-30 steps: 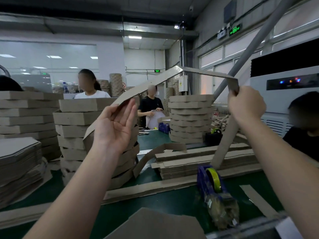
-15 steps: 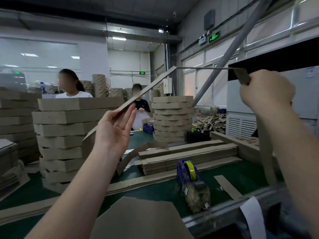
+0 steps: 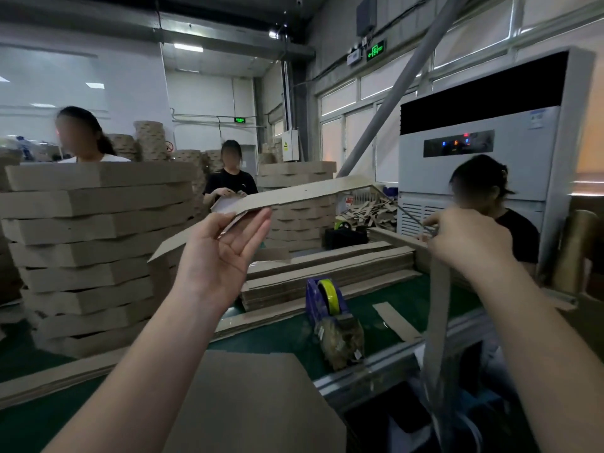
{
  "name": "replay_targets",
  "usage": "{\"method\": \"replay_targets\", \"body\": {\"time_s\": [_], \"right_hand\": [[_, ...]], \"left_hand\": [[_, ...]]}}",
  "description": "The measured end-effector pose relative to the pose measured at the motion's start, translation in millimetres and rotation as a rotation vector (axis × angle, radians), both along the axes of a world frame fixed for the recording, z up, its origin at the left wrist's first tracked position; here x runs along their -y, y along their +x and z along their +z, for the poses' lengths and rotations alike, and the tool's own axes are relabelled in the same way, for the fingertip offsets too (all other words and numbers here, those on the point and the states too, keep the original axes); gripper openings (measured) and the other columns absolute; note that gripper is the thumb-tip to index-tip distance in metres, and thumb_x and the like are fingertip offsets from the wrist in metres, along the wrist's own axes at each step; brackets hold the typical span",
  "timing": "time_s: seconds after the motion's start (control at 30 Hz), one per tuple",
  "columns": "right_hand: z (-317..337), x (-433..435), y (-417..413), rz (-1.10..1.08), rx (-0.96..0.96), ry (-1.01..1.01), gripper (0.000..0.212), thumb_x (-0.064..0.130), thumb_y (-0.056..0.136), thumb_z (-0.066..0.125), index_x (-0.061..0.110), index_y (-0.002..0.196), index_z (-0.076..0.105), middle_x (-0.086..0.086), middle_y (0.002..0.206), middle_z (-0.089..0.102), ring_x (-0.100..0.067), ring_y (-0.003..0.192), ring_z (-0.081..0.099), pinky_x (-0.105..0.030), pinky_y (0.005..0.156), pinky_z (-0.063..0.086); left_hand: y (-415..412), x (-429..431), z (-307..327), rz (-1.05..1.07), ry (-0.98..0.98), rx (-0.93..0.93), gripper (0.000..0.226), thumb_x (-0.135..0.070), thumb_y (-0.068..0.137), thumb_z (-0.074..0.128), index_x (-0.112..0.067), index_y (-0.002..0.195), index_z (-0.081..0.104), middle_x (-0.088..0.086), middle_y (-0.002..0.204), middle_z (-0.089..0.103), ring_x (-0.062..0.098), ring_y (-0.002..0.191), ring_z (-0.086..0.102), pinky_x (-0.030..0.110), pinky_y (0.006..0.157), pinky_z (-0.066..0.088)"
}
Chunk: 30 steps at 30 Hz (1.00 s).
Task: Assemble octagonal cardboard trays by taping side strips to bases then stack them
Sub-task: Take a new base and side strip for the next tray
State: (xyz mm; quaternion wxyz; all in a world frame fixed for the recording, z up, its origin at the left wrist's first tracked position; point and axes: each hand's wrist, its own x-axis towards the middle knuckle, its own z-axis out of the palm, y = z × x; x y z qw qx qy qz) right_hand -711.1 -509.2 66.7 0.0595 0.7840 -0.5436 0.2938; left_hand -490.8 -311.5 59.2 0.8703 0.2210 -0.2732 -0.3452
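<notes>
A long creased cardboard side strip [image 3: 304, 192] arches in the air in front of me. My left hand [image 3: 222, 253] holds its left part between thumb and fingers, palm up. My right hand [image 3: 467, 238] grips the strip's right part, and the strip's tail [image 3: 438, 308] hangs down below that fist. A flat octagonal cardboard base [image 3: 248, 400] lies on the green table right under my left forearm. A blue tape dispenser [image 3: 330, 302] with yellow tape stands on the table between my arms.
A tall stack of finished trays [image 3: 94, 253] rises at the left, another stack [image 3: 300, 204] further back. Flat side strips [image 3: 327, 269] are piled mid-table. Three people work across and beside the table. A white floor unit [image 3: 483, 152] stands at the right.
Both hands have come down with the strip, so its peak is lower and flatter. The view has swung to the left and downward.
</notes>
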Motion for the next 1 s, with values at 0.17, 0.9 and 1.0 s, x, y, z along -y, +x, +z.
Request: {"method": "replay_targets", "body": {"time_s": [0.17,0.9,1.0], "right_hand": [[-26.4,2.8,-7.7,0.102,-0.107,0.185,0.041,0.039,0.081,0.071,0.035,0.121,0.063,0.005,0.098,0.06,-0.015,0.082,0.053,-0.028,0.062,0.047],[-18.5,-61.2,122.4,1.037,-0.054,0.307,0.073,0.074,0.066,0.061,0.045,0.132,0.048,0.024,0.112,0.056,0.002,0.108,0.053,-0.026,0.092,0.045],[-19.2,-64.5,145.3,1.016,-0.196,0.222,0.073,0.066,0.072,0.068,0.038,0.136,0.048,0.016,0.107,0.053,-0.006,0.105,0.053,-0.027,0.091,0.045]], "left_hand": [[-14.6,14.3,-16.3,-0.029,0.04,0.025,0.022,-0.005,0.097,0.043,0.004,0.115,0.053,0.026,0.097,0.071,0.032,0.093,0.072,0.033,0.073,0.06],[-41.4,58.8,-82.2,0.06,0.384,0.299,0.025,-0.007,0.1,0.038,-0.007,0.117,0.056,0.023,0.096,0.072,0.035,0.078,0.073,0.037,0.068,0.061],[-41.1,62.3,-90.0,0.067,0.395,0.288,0.021,-0.005,0.101,0.041,-0.004,0.116,0.056,0.018,0.083,0.073,0.036,0.076,0.072,0.04,0.07,0.061]]}}
